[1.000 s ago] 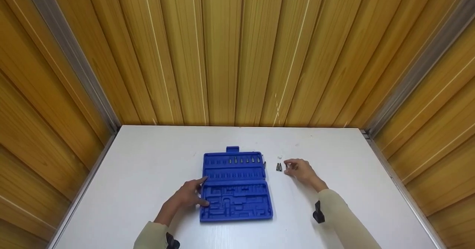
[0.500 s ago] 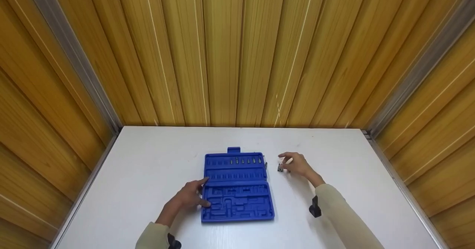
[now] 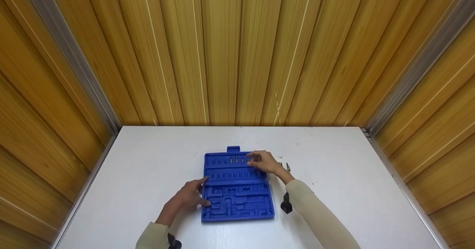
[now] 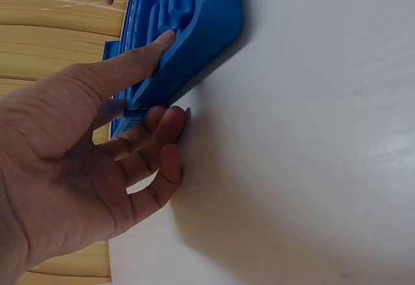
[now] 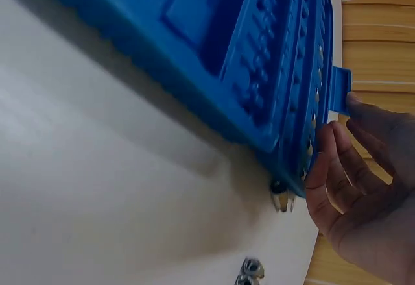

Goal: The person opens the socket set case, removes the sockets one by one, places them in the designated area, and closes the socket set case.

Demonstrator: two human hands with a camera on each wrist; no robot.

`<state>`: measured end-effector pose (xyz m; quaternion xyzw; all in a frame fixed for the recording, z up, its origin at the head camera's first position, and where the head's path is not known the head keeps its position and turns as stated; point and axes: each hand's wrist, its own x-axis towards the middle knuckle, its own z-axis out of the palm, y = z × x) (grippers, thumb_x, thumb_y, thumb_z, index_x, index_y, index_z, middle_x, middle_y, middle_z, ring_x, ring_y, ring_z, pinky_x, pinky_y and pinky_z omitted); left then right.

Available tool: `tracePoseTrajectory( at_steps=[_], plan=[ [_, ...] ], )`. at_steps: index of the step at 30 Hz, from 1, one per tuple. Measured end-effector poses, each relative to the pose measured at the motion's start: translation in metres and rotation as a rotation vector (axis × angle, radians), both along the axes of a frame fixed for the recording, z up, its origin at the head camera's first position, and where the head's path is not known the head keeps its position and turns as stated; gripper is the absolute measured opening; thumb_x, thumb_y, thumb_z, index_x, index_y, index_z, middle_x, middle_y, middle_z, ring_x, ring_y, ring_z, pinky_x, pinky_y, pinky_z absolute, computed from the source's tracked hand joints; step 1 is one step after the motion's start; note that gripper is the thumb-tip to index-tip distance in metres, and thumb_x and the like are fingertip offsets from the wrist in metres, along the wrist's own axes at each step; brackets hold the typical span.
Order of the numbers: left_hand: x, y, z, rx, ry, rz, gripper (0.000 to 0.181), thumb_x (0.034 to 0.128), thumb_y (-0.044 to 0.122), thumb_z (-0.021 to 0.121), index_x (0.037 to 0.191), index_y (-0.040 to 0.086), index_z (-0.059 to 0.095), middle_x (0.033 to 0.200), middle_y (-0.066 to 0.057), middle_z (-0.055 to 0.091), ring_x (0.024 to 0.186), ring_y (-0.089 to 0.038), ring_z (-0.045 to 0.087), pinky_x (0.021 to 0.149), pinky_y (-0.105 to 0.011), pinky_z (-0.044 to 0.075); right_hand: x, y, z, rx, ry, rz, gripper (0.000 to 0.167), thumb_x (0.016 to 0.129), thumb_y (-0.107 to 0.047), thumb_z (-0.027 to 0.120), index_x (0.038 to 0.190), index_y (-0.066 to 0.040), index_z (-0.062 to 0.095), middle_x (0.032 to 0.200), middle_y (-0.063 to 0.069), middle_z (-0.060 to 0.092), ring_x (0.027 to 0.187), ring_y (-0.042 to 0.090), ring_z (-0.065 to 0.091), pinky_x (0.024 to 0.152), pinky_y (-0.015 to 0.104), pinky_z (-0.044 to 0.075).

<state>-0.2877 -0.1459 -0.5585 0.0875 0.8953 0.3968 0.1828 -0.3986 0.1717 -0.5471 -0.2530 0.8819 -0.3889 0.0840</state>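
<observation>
The blue plastic bit case (image 3: 233,182) lies opened flat on the white table. My left hand (image 3: 189,194) holds its left side, with the thumb (image 4: 146,56) over the rim and other fingers low against the outer wall. Over the right end of the far row is my right hand (image 3: 265,162), its thumb and index finger apart around a screwdriver bit (image 3: 248,160) standing in the row. No bit shows lifted in that hand. Further bits (image 3: 236,159) stand to its left; the hand covers the rest of the row.
To the right of the case, a loose bit (image 3: 288,166) stands on the table, with two others (image 3: 280,164) partly behind the right wrist. Another bit (image 5: 279,197) is close against the case's outer right side. A clasp tab (image 3: 233,148) sticks out at the far edge.
My right hand has let go of a bit beside the loose ones and moved left over the case's far row. My left hand has stayed on the case.
</observation>
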Motion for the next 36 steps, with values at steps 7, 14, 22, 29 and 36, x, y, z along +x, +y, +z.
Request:
tracePoseTrajectory(
  at_steps=[7,14,22,29,36],
  plan=[
    [0.000,0.003,-0.001,0.013,0.001,-0.006,0.093,0.0758,0.011,0.090,0.154,0.001,0.041,0.109,-0.013,0.061,0.100,-0.025,0.054,0.092,-0.048,0.048,-0.003,-0.042,-0.014,-0.139,-0.060,-0.015,0.034,0.097,-0.007,0.067,0.126,0.011,0.065,0.101,0.025,0.072,0.079,0.029,0.071,0.064,0.029,0.056],
    [0.000,0.007,-0.005,0.022,0.024,-0.037,0.092,0.0758,0.012,0.090,0.153,-0.002,0.042,0.107,-0.013,0.062,0.097,-0.025,0.055,0.088,-0.046,0.049,0.000,-0.062,-0.033,-0.141,0.049,-0.170,0.027,0.094,-0.003,0.070,0.118,0.010,0.070,0.102,0.024,0.073,0.082,0.034,0.072,0.068,0.036,0.058],
    [0.000,0.006,-0.010,0.009,-0.001,-0.020,0.093,0.0766,0.014,0.090,0.155,0.002,0.041,0.106,-0.010,0.060,0.097,-0.023,0.053,0.089,-0.046,0.048,0.004,-0.072,-0.031,0.025,0.088,-0.233,0.028,0.094,-0.010,0.071,0.119,0.001,0.072,0.111,0.017,0.075,0.103,0.034,0.071,0.091,0.052,0.055],
    [-0.002,0.003,-0.008,0.019,-0.002,-0.035,0.093,0.0768,0.015,0.090,0.155,0.001,0.040,0.107,-0.010,0.061,0.098,-0.023,0.054,0.092,-0.048,0.049,-0.001,-0.079,-0.029,0.023,0.042,-0.270,0.030,0.090,-0.007,0.074,0.120,0.000,0.073,0.110,0.017,0.076,0.104,0.035,0.071,0.093,0.053,0.054],
    [-0.005,0.001,-0.007,0.001,-0.016,-0.017,0.093,0.0764,0.015,0.090,0.155,0.003,0.041,0.108,-0.011,0.061,0.098,-0.023,0.055,0.092,-0.047,0.051,-0.004,-0.082,-0.033,-0.029,-0.005,-0.296,0.037,0.090,-0.008,0.075,0.126,-0.001,0.070,0.113,0.015,0.075,0.108,0.034,0.071,0.098,0.053,0.052]
  ],
)
